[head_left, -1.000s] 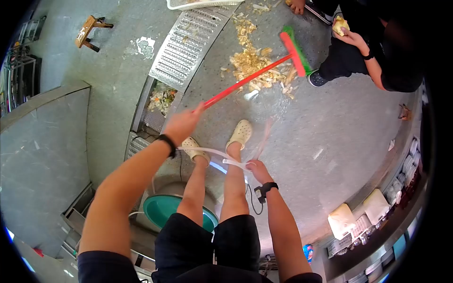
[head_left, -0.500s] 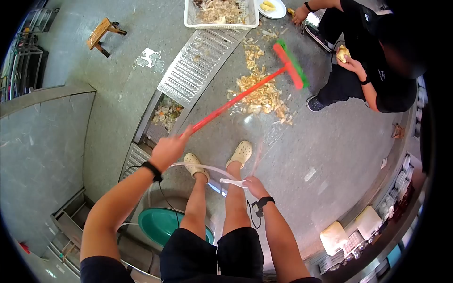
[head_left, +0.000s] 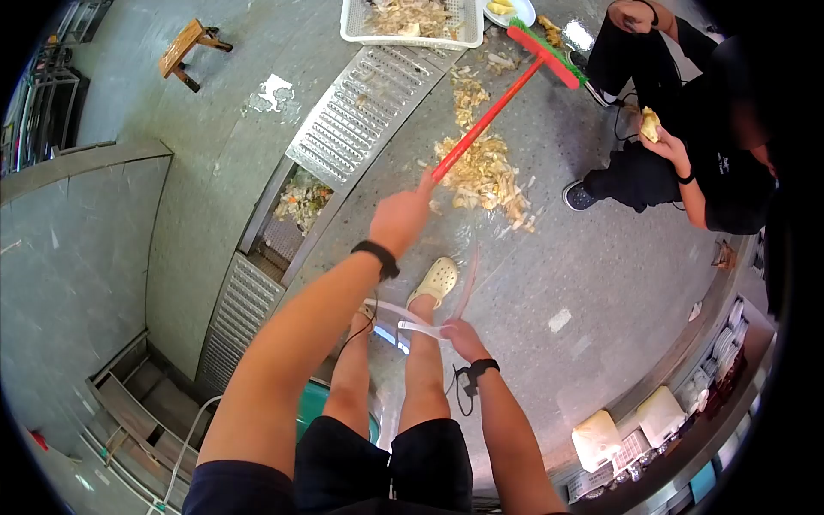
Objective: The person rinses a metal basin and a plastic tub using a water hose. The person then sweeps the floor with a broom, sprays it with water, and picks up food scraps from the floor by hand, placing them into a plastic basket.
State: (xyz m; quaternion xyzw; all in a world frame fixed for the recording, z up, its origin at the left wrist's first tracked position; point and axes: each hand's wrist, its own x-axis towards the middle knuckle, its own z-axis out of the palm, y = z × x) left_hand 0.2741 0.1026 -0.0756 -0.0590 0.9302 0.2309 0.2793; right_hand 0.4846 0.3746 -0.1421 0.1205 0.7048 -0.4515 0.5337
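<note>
My left hand is closed around the red handle of a floor brush, arm stretched forward. The brush's red head with green bristles is at the far end, by the white plate. Wet, yellowish peelings lie in a heap on the floor under and beside the handle. Low down in front of my legs, my right hand is closed on a translucent pinkish hose. A pale white strip at its fingers may be part of the hose; I cannot tell.
A seated co-worker at right holds a yellowish piece. A white crate of scraps stands at the back. The drain grate beside an open channel with food waste lies left. A wooden stool and green basin are also near.
My left hand has pushed the brush forward and right, its head now farther away near the plate. My right hand has hardly moved. The co-worker's farther hand has lifted from the floor.
</note>
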